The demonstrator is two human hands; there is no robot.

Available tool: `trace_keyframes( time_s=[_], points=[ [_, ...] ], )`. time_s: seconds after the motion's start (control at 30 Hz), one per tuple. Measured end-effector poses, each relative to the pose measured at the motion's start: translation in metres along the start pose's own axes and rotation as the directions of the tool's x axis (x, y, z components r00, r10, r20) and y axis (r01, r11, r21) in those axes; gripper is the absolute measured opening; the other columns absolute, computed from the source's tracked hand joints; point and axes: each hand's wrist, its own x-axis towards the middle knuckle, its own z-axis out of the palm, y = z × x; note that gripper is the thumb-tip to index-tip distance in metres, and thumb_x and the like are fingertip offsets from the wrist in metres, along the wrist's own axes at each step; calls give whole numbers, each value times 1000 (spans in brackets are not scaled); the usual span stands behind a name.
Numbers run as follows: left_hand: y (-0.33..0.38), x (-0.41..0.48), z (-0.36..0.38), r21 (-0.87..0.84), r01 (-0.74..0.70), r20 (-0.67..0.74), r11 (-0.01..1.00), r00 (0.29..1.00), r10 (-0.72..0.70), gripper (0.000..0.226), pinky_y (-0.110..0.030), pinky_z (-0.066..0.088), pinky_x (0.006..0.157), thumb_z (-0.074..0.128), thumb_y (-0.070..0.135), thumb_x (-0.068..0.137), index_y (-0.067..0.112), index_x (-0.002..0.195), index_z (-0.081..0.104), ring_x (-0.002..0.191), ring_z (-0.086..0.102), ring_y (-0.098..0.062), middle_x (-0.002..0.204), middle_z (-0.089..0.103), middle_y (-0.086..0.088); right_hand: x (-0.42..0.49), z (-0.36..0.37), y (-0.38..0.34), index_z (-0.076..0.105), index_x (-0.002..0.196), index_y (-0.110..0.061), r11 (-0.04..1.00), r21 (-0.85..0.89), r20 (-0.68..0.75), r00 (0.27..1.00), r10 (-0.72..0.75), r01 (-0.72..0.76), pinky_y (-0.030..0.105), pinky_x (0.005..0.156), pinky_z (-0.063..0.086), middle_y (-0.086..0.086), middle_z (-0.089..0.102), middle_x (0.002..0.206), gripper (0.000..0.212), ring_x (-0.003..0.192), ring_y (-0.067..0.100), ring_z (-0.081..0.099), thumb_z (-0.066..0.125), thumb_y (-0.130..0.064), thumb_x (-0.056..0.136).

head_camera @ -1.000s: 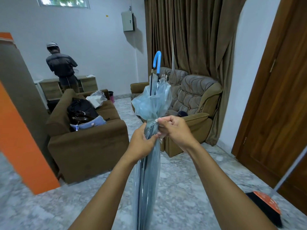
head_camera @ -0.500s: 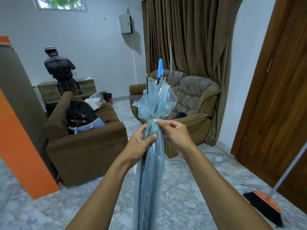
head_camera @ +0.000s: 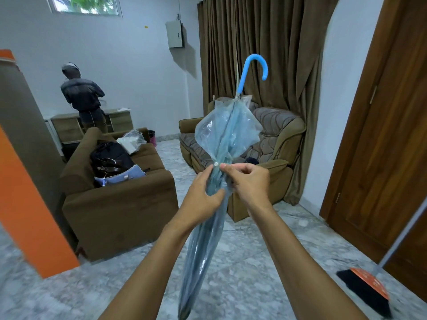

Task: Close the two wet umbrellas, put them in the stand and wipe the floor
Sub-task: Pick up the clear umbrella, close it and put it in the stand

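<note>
We hold the folded umbrella (head_camera: 227, 139) handle-up above the floor (head_camera: 254, 262). Our left hand (head_camera: 203, 192) grips the gathered canopy and our right hand (head_camera: 248, 181) pinches the white snap (head_camera: 216, 164). Closing seems nearly done; next, press the snap shut.

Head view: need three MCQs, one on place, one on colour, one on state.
1. Where is the broom? A) upper left B) lower right, by the door C) centre
2. The umbrella handle is: A) red B) black C) blue
3. The umbrella is: A) spread open B) folded and hand-held C) folded and set down

Answers: 1 B, its head lies beside the wooden door. 2 C, the hooked handle is light blue. 3 B, left hand and right hand grip the gathered canopy.
</note>
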Motion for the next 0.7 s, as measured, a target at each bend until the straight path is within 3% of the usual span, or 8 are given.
trace_keyframes(
  time_s=[0.07, 0.17, 0.33, 0.47, 0.57, 0.7],
  points=[
    [-1, 1, 2, 20, -12, -2, 1000, 1000, 12, 73, -10, 41, 96, 71, 31, 82, 26, 146, 37, 122, 51, -3, 134, 49, 11, -2, -1, -1, 77, 79, -15, 1000, 15, 70, 997, -24, 23, 44, 72, 62, 4, 76, 73, 13, 75, 25, 75, 83, -26, 76],
    [-7, 3, 4, 75, -22, -86, 997, 996, 29, 71, -32, 48, 102, 74, 39, 78, 24, 140, 43, 119, 56, -9, 129, 56, 7, -5, -3, -6, 75, 93, -7, 998, 54, 186, 982, -39, 30, 32, 68, 62, 9, 77, 82, 11, 78, 22, 75, 73, -16, 87],
    [0, -1, -6, -54, -27, -59, 998, 998, 24, 62, -12, 47, 97, 73, 24, 86, 20, 142, 47, 116, 57, 1, 129, 60, 9, -1, -17, -9, 70, 105, 6, 987, 153, 332, 943, -7, -46, 22, 65, 59, 14, 76, 92, 19, 77, 17, 75, 66, -6, 91],
    [-3, -3, -7, -165, 21, -21, 986, 999, -25, 63, -17, 47, 99, 70, 20, 88, 21, 145, 43, 121, 56, -5, 136, 57, 6, 4, -24, -5, 73, 96, 5, 997, 75, 304, 952, -42, 20, 17, 59, 55, 8, 76, 77, 20, 65, 10, 72, 72, -13, 86],
    [-2, -6, -5, -315, 74, 27, 946, 997, -69, 57, -34, 53, 96, 69, 20, 89, 30, 140, 45, 114, 63, -11, 129, 63, 3, 7, -26, 1, 76, 87, -1, 999, -23, 247, 968, -40, 47, 22, 60, 57, 9, 76, 77, 24, 65, 12, 70, 79, -24, 80],
    [2, -8, -3, -470, 131, 65, 873, 991, -114, 50, -39, 57, 84, 66, 13, 91, 30, 134, 45, 99, 70, -22, 115, 71, -7, 8, -27, 5, 78, 86, -10, 990, -112, 256, 965, -57, 88, 41, 80, 59, 7, 77, 81, 22, 77, 19, 71, 76, -32, 83]
  ],
)
